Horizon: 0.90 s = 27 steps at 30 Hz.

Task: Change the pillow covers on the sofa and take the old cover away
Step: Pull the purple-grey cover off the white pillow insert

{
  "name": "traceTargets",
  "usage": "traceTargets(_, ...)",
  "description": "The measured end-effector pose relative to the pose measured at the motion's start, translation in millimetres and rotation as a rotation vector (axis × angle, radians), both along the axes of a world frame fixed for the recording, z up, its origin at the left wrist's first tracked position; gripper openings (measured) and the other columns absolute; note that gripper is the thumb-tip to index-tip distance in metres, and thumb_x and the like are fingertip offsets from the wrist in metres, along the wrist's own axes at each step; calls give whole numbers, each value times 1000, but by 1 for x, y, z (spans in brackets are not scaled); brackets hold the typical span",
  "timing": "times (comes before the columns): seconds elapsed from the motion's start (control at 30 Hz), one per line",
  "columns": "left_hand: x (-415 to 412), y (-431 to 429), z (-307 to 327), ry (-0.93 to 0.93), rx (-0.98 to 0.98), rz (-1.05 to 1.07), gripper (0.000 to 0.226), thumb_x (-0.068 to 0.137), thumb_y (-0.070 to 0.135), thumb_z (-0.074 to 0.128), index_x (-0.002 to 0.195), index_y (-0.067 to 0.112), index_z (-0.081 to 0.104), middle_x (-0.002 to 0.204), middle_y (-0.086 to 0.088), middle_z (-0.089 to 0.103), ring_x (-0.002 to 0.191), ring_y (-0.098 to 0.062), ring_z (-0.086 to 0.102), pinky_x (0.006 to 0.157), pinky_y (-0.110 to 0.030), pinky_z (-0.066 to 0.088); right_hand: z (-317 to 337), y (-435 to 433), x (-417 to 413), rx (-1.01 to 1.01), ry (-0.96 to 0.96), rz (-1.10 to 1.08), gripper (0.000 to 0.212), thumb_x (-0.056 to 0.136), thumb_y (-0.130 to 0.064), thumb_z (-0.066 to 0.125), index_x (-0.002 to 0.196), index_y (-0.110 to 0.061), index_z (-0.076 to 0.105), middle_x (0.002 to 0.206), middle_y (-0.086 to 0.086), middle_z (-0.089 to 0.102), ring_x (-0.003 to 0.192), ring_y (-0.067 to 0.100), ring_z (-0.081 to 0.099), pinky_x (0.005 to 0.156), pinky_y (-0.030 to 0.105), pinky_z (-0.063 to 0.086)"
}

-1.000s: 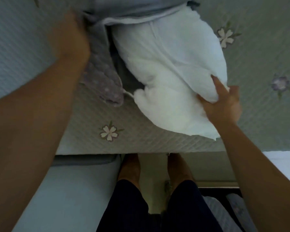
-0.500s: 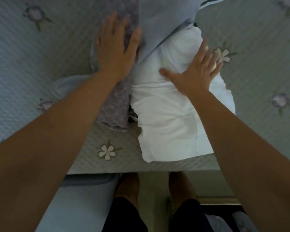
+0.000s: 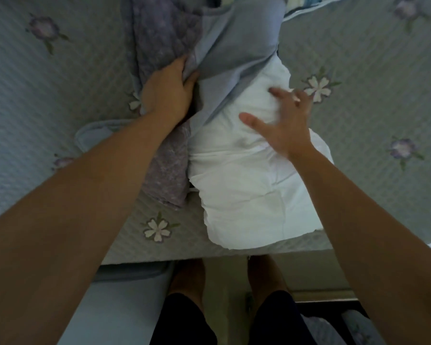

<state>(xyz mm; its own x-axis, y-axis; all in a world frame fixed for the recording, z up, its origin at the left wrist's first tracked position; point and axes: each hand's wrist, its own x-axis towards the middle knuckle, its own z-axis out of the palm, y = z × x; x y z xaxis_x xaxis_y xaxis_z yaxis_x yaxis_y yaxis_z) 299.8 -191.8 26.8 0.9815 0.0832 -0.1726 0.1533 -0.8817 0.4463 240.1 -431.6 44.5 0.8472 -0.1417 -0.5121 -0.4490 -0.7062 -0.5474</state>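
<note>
The sofa is covered in grey-green quilted fabric, on which stitched flowers in white and purple are scattered. A bare white pillow is laid on the seat, nearly reaching its front edge. A pillow cover, purple outside and blue inside, is spread beside it and over its far end.

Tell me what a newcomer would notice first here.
The plump white pillow insert lies mid-frame on the pale green quilted sofa covering with embroidered flowers, its far end tucked inside a blue-grey fabric cover. The right hand rests spread on the pillow, while the left hand grips the cover's edge beside a purple quilted cloth.
</note>
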Motion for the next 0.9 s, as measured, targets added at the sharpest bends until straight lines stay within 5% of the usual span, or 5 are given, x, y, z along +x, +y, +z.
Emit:
traceTargets(0.13,-23,14,5,-79,90,68,52,90,64,45,83,16,63,91,-12,67,87,-29,63,68,-32,39,-7,4,21,-26,231,-81,145,48,-80,78,157,-21,2,164,6,11,151,27,14,121,45,16)
traceTargets(0.37,-25,12,6,-198,36,118,74,84,78,40,92,8,63,135,-16,50,126,-30,46,104,-41,38,21,9,6,419,284,-78,51,71,-31,87,113,-28,57,97,-18,61,88,-2,58,62,10,44)
traceTargets(0.53,-25,8,29,60,-89,29,78,88,69,49,149,25,29,139,-9,53,122,-28,53,101,-39,42,33,15,-9,529,383,0,44,68,-23,88,107,-23,69,101,-7,76,95,12,71,89,32,55)
traceTargets(0.83,0,99,101,59,367,331,19,101,24,40,89,27,54,131,-20,56,117,-34,53,96,-41,37,54,-12,-16,374,333,4,58,62,-28,92,115,-22,68,101,-8,75,95,12,71,86,31,55)
traceTargets(0.9,2,106,91,103,441,324,19,98,26,43,114,23,53,142,-22,44,130,-38,42,103,-47,35,43,-4,-18,159,266,30,79,58,-48,91,128,-27,60,115,-10,67,106,12,64,93,31,50)
